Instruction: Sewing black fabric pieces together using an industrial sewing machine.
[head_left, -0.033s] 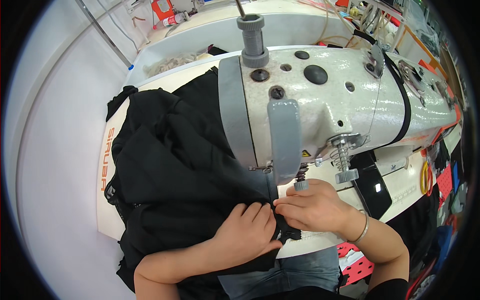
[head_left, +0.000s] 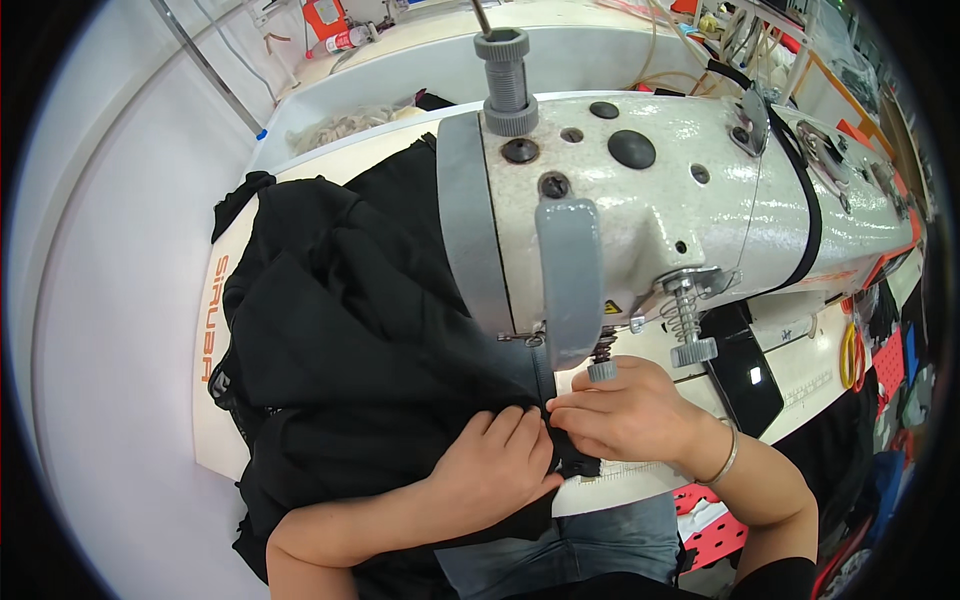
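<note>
A black garment (head_left: 350, 330) lies bunched over the left of the sewing table, one edge running under the head of a white sewing machine (head_left: 640, 190). My left hand (head_left: 500, 455) rests on the cloth near its right edge, fingers curled into the fabric and thumb stretched toward me. Just right of it, my right hand (head_left: 625, 410) pinches that same edge in front of the presser area, its fingertips close to my left fingers. A dark narrow end of the garment hangs out between the hands. The machine head hides the needle.
A black phone (head_left: 745, 370) lies right of my right hand, near yellow-handled scissors (head_left: 852, 355). A ruler strip (head_left: 625, 468) runs along the table's front edge. A white wall (head_left: 120, 330) stands close on the left. Behind the machine is a trough (head_left: 400, 75) with scraps.
The cloth end by my hands has shifted slightly, baring a little more of the table edge near my left thumb. My hands have hardly moved.
</note>
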